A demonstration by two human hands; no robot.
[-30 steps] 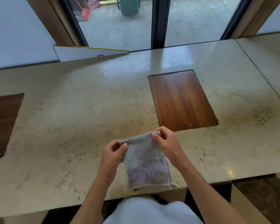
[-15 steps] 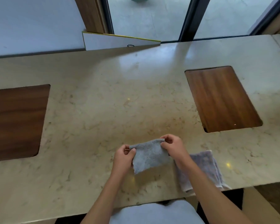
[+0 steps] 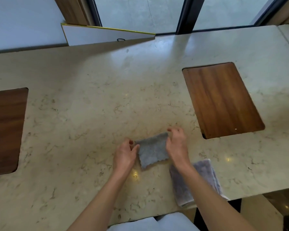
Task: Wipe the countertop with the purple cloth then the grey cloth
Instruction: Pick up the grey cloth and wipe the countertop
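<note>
A small folded grey cloth [image 3: 153, 150] lies on the beige marble countertop [image 3: 90, 105] near its front edge. My left hand [image 3: 125, 154] pinches the cloth's left upper corner. My right hand [image 3: 177, 145] holds its right upper corner, fingers curled at the edge. The purple cloth [image 3: 205, 170] lies folded on the counter to the right, at the front edge, partly hidden under my right forearm.
Two dark wooden inlays sit in the countertop, one at the right [image 3: 222, 100] and one at the left [image 3: 6, 130]. A white board with a yellow edge [image 3: 103, 35] leans at the back. Glass doors stand behind the counter.
The grey cloth, held up over the purple cloth a second ago, has come down flat onto the counter. The purple cloth now lies apart to the right. The view has shifted left.
</note>
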